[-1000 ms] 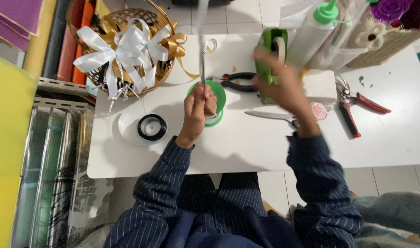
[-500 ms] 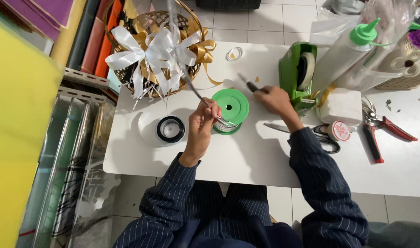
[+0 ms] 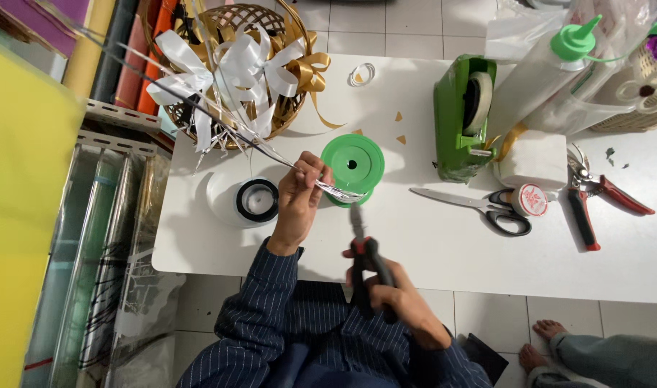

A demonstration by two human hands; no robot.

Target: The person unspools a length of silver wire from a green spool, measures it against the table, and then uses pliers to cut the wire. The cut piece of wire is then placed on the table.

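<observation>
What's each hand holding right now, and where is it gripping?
Left hand pinches the silver ribbon strip near its end; right hand grips scissors by the handles.

Spool (image 3: 352,164) mid-table (image 3: 429,251); basket (image 3: 235,68) behind-left, tape dispenser (image 3: 463,118) right, scissors (image 3: 479,205) before dispenser, pruners (image 3: 594,201) probably far right.

Basket (image 3: 220,29) and bottle (image 3: 551,72) cut by top edge, bare feet (image 3: 540,345) cut at bottom, scissors (image 3: 368,259) blurred in right hand (image 3: 400,298)

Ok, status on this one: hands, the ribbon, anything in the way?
Left hand pinches silver ribbon strand over green spool. Right hand grips black-handled scissors, blade near the strand. Nothing between them.
</observation>
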